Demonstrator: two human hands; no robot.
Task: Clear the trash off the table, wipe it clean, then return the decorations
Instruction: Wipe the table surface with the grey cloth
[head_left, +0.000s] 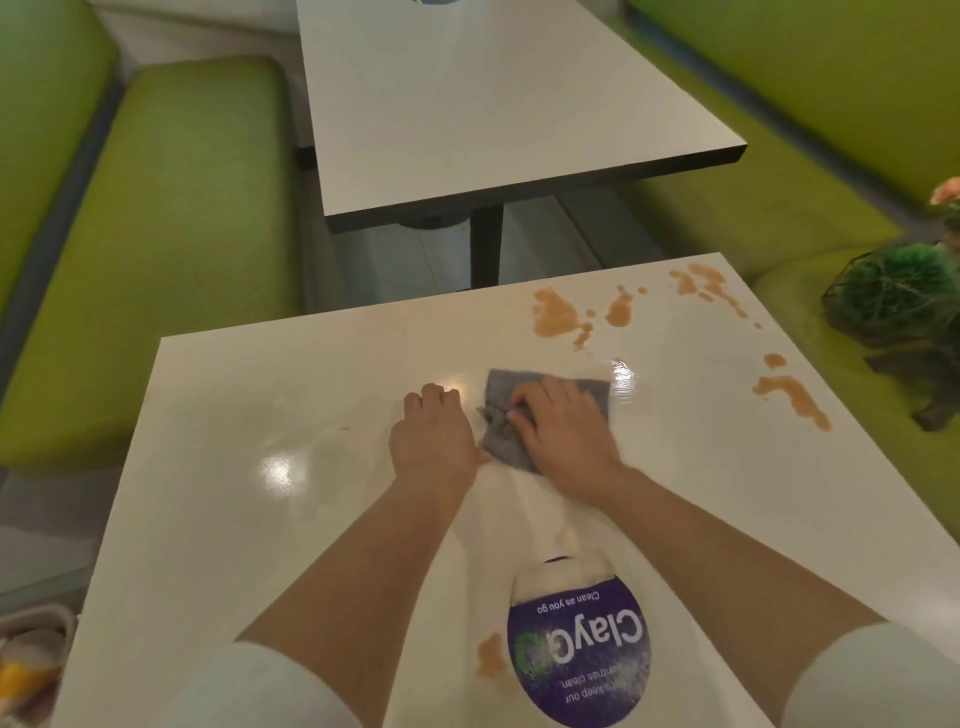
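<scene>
A grey cloth (592, 391) lies near the middle of the white table (249, 519). My right hand (563, 434) rests on top of it, fingers curled into its bunched left edge. My left hand (434, 439) sits beside the cloth with its fingers curled under, touching the cloth's left side. Orange-brown spill stains (558, 312) spread over the table's far right part, with more stains (795, 397) along the right edge and one stain (491, 660) near me. A green plant decoration (893, 291) with a pink flower (946, 191) stands on the right bench.
A purple round sticker (579, 654) is on the table close to me. A second white table (493, 104) stands beyond, green benches (171, 249) on both sides. A bin with trash (31, 660) shows at the lower left.
</scene>
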